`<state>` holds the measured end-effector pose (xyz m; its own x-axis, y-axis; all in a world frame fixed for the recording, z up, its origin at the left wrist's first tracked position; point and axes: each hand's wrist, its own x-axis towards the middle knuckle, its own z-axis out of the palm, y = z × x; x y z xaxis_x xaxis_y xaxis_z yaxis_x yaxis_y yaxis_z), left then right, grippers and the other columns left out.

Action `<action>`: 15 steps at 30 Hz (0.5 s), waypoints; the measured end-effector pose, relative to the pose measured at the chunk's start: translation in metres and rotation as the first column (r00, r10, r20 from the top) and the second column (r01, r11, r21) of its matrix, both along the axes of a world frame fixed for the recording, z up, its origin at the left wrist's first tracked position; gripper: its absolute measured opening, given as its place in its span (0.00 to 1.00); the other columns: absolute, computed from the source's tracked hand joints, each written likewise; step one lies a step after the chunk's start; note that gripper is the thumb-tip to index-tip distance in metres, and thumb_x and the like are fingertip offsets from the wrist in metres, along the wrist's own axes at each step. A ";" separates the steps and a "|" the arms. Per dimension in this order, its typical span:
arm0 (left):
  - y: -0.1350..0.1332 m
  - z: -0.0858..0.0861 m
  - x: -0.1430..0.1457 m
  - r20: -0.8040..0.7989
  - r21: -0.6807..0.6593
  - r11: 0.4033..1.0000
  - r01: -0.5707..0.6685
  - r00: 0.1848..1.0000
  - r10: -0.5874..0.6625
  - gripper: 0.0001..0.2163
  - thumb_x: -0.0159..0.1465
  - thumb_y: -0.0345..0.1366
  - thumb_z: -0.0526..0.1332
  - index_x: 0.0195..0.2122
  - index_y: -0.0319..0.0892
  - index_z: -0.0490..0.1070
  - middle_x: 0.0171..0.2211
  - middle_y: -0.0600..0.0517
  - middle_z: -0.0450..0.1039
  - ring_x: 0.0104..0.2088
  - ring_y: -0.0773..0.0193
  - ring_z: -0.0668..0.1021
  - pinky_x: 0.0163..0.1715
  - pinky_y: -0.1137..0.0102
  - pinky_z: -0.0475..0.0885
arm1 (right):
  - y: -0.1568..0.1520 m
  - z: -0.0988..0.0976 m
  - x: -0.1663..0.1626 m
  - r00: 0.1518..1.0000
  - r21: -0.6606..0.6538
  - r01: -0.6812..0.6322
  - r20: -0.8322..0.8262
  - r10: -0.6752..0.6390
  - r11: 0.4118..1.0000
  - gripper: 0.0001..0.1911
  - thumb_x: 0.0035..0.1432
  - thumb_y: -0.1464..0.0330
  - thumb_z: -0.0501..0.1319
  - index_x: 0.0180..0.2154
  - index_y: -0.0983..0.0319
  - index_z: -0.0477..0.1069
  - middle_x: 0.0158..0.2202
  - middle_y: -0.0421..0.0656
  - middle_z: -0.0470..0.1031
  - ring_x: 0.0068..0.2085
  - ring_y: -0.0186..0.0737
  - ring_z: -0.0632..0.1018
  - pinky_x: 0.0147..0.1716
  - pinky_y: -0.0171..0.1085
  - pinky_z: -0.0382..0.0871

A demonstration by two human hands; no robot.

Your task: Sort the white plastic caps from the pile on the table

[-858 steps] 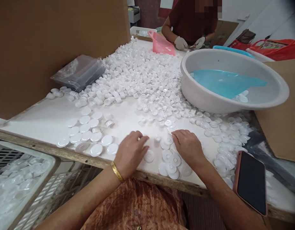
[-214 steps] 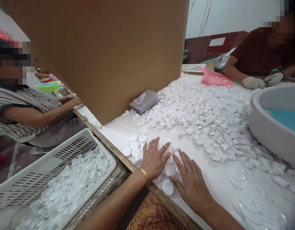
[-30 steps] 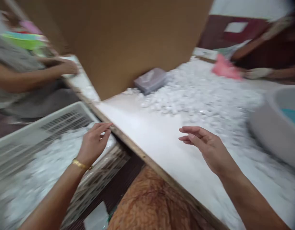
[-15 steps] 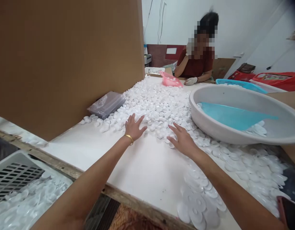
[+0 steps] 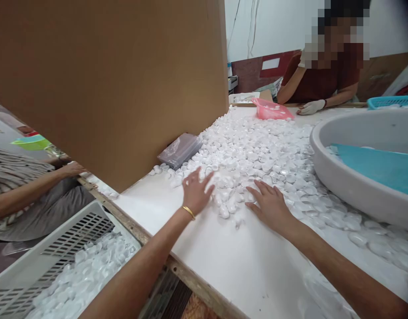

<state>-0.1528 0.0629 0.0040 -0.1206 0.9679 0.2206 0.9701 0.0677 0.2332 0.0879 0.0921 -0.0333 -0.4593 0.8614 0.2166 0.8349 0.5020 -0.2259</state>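
Observation:
A wide heap of small white plastic caps (image 5: 257,150) covers the far half of the white table (image 5: 230,261). My left hand (image 5: 195,192), with a gold bangle at the wrist, lies flat with fingers spread on the near edge of the heap. My right hand (image 5: 270,204) rests flat beside it, fingers stretched out over the caps. A small clump of caps (image 5: 229,201) sits between the two hands. Neither hand grips anything.
A tall cardboard sheet (image 5: 117,79) stands at the left. A slotted white crate (image 5: 58,261) of caps sits below the table's edge. A large grey basin (image 5: 356,177) holds a blue scoop (image 5: 379,168). A clear bag stack (image 5: 180,148), a pink tray (image 5: 272,110), and two other people are nearby.
Both hands have come nearer along the table, drawing a clump of caps out of the heap. A second ago the left hand was over the crate.

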 end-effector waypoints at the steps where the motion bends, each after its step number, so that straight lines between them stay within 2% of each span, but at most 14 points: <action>1: 0.004 0.003 -0.017 0.033 -0.022 0.993 -0.120 0.992 0.121 0.22 0.63 0.49 0.48 0.58 0.55 0.58 0.63 0.47 0.46 0.61 0.44 0.52 0.56 0.46 0.48 | -0.002 0.003 -0.003 1.000 0.024 -0.009 -0.015 0.010 1.000 0.24 0.60 0.58 0.51 0.55 0.60 0.62 0.62 0.52 0.55 0.62 0.53 0.55 0.57 0.57 0.48; 2: 0.008 0.005 -0.032 0.077 -0.063 0.974 -0.216 0.972 0.220 0.23 0.63 0.49 0.46 0.59 0.53 0.57 0.63 0.46 0.46 0.61 0.42 0.52 0.55 0.45 0.49 | -0.005 0.006 -0.007 0.999 0.035 -0.041 -0.031 0.042 0.999 0.26 0.59 0.56 0.51 0.57 0.60 0.61 0.62 0.52 0.54 0.62 0.53 0.54 0.57 0.57 0.47; 3: 0.013 0.005 -0.045 0.101 -0.095 0.964 -0.249 0.961 0.258 0.24 0.64 0.50 0.44 0.59 0.50 0.57 0.63 0.44 0.46 0.60 0.40 0.53 0.53 0.44 0.51 | -0.010 0.009 -0.013 0.994 0.031 -0.094 -0.045 0.096 0.995 0.28 0.59 0.54 0.51 0.58 0.59 0.58 0.63 0.51 0.53 0.62 0.52 0.54 0.58 0.57 0.45; 6: 0.020 -0.005 -0.053 0.141 -0.163 0.964 -0.212 0.962 0.236 0.24 0.65 0.50 0.42 0.58 0.49 0.60 0.63 0.46 0.48 0.60 0.40 0.55 0.53 0.44 0.54 | -0.027 0.013 -0.036 0.961 -0.052 -0.272 -0.063 0.268 0.961 0.33 0.56 0.50 0.53 0.60 0.57 0.55 0.63 0.49 0.51 0.63 0.53 0.52 0.58 0.58 0.42; 9: 0.009 -0.021 -0.025 0.159 -0.199 0.975 -0.099 0.978 0.132 0.21 0.64 0.49 0.44 0.55 0.54 0.64 0.63 0.51 0.48 0.61 0.46 0.53 0.56 0.47 0.51 | -0.038 0.010 -0.049 0.954 -0.127 -0.298 -0.065 0.292 0.946 0.29 0.56 0.56 0.55 0.58 0.57 0.57 0.62 0.49 0.55 0.63 0.52 0.52 0.58 0.58 0.41; 11: -0.004 -0.026 -0.001 0.176 -0.219 0.976 -0.007 0.983 0.047 0.21 0.65 0.49 0.43 0.56 0.56 0.61 0.64 0.52 0.46 0.63 0.48 0.50 0.57 0.47 0.49 | -0.041 0.009 -0.044 0.965 -0.140 -0.260 -0.058 0.254 0.955 0.26 0.58 0.63 0.55 0.57 0.58 0.59 0.61 0.48 0.56 0.63 0.50 0.54 0.58 0.57 0.43; 13: -0.019 -0.023 0.017 0.182 -0.227 0.973 0.050 0.983 -0.009 0.21 0.65 0.48 0.45 0.58 0.58 0.57 0.65 0.52 0.44 0.63 0.47 0.48 0.57 0.46 0.48 | -0.043 0.011 -0.029 0.977 -0.137 -0.210 -0.046 0.206 0.968 0.24 0.58 0.65 0.55 0.57 0.59 0.60 0.61 0.49 0.56 0.62 0.50 0.55 0.58 0.56 0.45; 15: -0.032 -0.016 0.025 0.168 -0.178 0.982 0.054 0.985 -0.024 0.21 0.64 0.46 0.48 0.59 0.57 0.56 0.64 0.51 0.44 0.63 0.46 0.48 0.57 0.46 0.49 | -0.049 0.015 -0.010 0.987 -0.122 -0.156 -0.053 0.150 0.980 0.23 0.59 0.65 0.54 0.56 0.60 0.61 0.61 0.50 0.56 0.62 0.51 0.55 0.58 0.56 0.48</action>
<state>-0.1281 0.0306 -0.0117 -0.1016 0.9946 0.0212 0.9221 0.0862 0.3773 0.0775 0.0429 -0.0179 -0.5803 0.8033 0.1339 0.7384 0.5884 -0.3295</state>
